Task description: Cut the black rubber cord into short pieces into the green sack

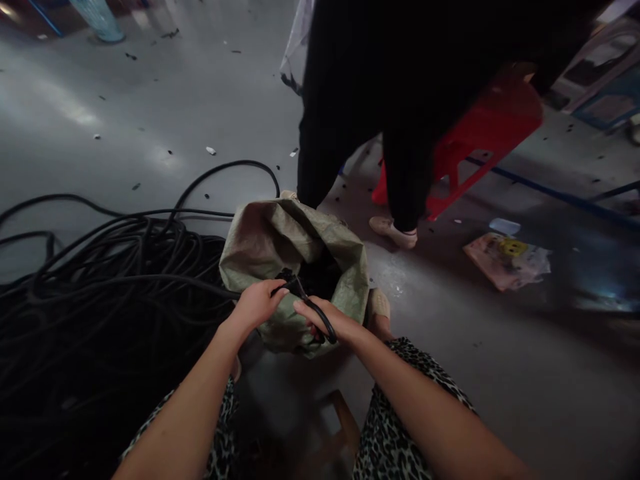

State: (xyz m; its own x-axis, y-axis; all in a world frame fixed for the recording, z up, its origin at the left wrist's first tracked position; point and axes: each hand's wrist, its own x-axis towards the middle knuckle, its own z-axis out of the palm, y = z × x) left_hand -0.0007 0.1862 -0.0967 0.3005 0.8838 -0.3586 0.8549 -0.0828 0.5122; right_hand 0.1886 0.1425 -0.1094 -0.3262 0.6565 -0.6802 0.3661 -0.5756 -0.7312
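Note:
My left hand [257, 303] is closed around a black cable [150, 279] that runs in from the big tangle at the left. My right hand [325, 319] grips the same cable where it loops over the front rim of a green woven sack [280, 233]. Both hands meet just in front of the sack's dark opening, which holds more black cable pieces. The sack stands on the floor between my knees, and I wear leopard-print trousers [395, 427].
A large heap of black cable [85, 293] covers the floor at the left. Another person in black clothes [400, 100] stands behind the sack beside a red plastic stool [495, 127]. A flat packet with yellow tape [507, 260] lies at the right. A wooden stool [340, 417] is under me.

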